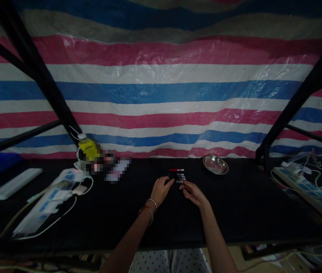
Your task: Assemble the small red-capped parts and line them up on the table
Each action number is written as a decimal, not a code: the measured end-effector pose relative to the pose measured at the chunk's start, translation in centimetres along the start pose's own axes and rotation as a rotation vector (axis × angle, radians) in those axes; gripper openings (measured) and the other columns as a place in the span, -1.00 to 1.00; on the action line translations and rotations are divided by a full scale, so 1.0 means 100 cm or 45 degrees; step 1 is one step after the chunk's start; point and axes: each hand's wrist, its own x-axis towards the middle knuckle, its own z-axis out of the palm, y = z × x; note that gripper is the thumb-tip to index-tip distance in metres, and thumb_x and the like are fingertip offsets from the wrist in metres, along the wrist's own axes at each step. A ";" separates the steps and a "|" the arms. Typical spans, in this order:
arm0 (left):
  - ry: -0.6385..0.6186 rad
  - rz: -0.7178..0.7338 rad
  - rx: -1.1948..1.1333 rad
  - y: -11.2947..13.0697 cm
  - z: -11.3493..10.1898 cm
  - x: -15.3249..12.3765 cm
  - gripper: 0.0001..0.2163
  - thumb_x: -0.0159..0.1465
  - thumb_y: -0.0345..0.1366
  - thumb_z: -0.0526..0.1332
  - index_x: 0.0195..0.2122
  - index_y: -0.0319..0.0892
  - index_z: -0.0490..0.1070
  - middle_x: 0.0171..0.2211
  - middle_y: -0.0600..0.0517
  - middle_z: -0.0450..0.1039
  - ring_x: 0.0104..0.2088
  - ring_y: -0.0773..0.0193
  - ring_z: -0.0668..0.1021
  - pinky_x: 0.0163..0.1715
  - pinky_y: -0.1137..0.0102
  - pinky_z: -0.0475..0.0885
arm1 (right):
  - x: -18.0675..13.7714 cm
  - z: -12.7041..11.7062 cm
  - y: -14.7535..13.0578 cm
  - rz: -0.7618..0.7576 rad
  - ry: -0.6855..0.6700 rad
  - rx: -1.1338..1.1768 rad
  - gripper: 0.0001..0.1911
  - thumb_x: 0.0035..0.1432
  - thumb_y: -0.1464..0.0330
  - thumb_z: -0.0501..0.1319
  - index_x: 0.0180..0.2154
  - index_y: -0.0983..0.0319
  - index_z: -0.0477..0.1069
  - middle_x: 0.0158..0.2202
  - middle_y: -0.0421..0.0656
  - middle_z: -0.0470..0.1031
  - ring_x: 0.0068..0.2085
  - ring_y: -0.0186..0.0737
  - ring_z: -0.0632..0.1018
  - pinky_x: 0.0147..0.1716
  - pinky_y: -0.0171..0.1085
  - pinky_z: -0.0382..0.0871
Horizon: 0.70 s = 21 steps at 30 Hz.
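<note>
Several pens lie side by side across the black tabletop, with a red pen point(176, 170) at the far end of the row and dark pens point(177, 175) nearer me. Closest to me is a dark pen point(178, 181) with a pale right end. My left hand point(161, 188), with bracelets on its wrist, has its thumb and forefinger closed at that pen's left end. Thumb and fingers of my right hand point(193, 192) pinch its right end. The fingers partly cover both ends.
A round metal dish point(215, 164) stands behind and right of the pens. To the left are a blurred phone-like object point(118, 170), a yellow-labelled bottle point(89, 149) and a power strip point(45, 203) with cables. Another power strip point(306, 185) lies far right. Striped sheeting point(161, 91) hangs behind.
</note>
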 end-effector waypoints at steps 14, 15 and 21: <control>0.044 0.219 -0.057 -0.006 0.002 -0.009 -0.68 0.27 -0.49 -0.03 -0.03 -0.13 0.38 -0.11 -0.06 0.45 -0.06 0.19 0.42 -0.14 0.27 0.34 | 0.006 0.006 0.010 0.040 0.038 0.031 -0.64 -0.06 0.14 0.31 -0.34 0.30 0.40 -0.46 -0.13 0.48 -0.58 -0.46 0.31 -0.68 -0.47 0.05; 0.045 0.224 -0.055 -0.006 0.002 -0.009 -0.68 0.27 -0.49 -0.03 -0.03 -0.13 0.38 -0.11 -0.06 0.45 -0.06 0.20 0.43 -0.15 0.28 0.34 | 0.006 0.006 0.010 0.036 0.045 0.037 -0.65 -0.06 0.15 0.31 -0.35 0.29 0.40 -0.47 -0.14 0.48 -0.59 -0.46 0.31 -0.67 -0.47 0.06; 0.024 0.133 -0.087 -0.004 0.004 -0.006 -0.71 0.29 -0.49 -0.05 -0.08 -0.16 0.38 -0.11 -0.06 0.46 -0.07 0.21 0.44 -0.13 0.27 0.33 | 0.002 0.008 0.004 0.032 0.092 0.032 -0.71 -0.10 0.22 0.32 -0.37 0.30 0.41 -0.51 -0.17 0.45 -0.60 -0.48 0.30 -0.68 -0.47 0.06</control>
